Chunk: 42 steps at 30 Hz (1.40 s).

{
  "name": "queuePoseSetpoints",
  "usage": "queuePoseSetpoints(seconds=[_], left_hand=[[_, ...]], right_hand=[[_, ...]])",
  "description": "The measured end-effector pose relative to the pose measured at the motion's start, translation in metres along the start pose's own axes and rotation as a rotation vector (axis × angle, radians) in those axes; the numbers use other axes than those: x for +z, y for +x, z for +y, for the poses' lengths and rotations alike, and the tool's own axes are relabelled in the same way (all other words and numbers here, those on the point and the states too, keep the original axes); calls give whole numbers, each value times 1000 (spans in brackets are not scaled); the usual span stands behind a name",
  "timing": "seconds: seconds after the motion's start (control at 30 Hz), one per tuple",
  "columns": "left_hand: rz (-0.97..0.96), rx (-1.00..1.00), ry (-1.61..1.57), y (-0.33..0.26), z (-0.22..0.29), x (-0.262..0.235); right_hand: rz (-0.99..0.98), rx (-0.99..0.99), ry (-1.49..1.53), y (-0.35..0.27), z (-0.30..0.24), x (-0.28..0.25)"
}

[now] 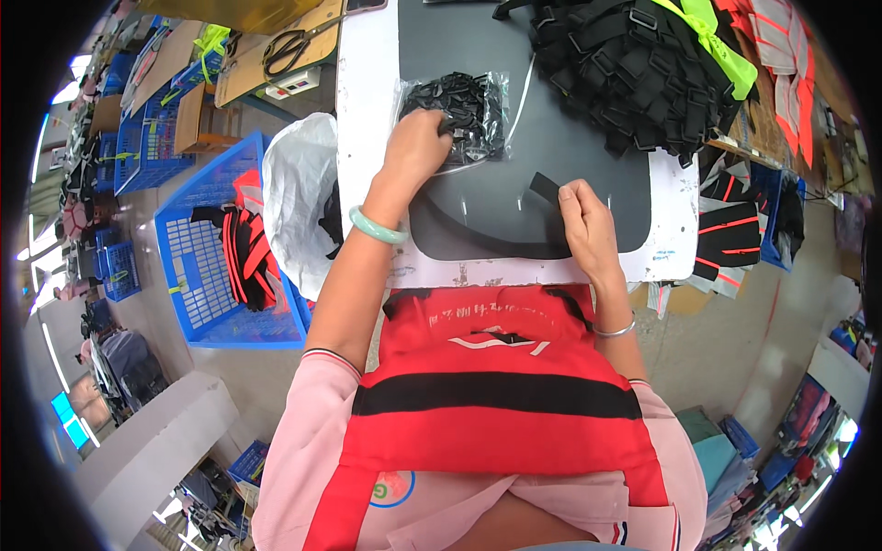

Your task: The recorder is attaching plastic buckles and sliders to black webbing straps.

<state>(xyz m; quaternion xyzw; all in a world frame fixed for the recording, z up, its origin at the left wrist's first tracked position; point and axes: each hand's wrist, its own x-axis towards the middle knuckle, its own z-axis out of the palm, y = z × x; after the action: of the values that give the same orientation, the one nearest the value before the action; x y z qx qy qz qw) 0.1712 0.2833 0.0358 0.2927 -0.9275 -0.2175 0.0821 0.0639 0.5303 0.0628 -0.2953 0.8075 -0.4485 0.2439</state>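
Observation:
My right hand (586, 225) is closed on a black webbing strap (544, 186), whose short end sticks up past the fingers. A length of black strap curves across the dark mat toward the left; where it ends is hard to see. My left hand (420, 145) is over a clear plastic bag (497, 101) filled with small black plastic buckles (467, 96). Its fingers are pinched together, with a small black piece at the fingertips that I cannot make out clearly. Ahead on the right lies a big heap of black straps (625, 73) with buckles threaded on them.
The dark mat (514, 197) lies on a white table. Lime-green strips (712, 46) rest on the strap heap. A blue basket (197, 275) with red and black pieces and a white sack (299, 193) stand left of the table. Black scissors (287, 52) lie on a side board.

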Motion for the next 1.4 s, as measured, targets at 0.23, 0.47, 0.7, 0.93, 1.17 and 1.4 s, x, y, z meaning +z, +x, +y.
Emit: queuePoseSetpoints(seconds=[0.23, 0.47, 0.7, 0.93, 1.17, 1.4], left_hand=[[-240, -485, -1371, -31, 33, -29], [-223, -464, -1471, -63, 59, -25], [-177, -403, -1350, -74, 61, -26], [-155, -433, -1645, -87, 61, -19], [-149, -283, -1692, -92, 62, -13], [-87, -339, -1501, -90, 68, -16]], right_hand=[[-40, -39, 61, 12, -28, 3], [25, -174, 68, 13, -45, 18], [116, -421, -114, 4, -43, 19], [112, -310, -1, -2, -48, 24], [-101, -56, 332, -8, -39, 30], [-29, -138, 84, -9, -47, 25]])
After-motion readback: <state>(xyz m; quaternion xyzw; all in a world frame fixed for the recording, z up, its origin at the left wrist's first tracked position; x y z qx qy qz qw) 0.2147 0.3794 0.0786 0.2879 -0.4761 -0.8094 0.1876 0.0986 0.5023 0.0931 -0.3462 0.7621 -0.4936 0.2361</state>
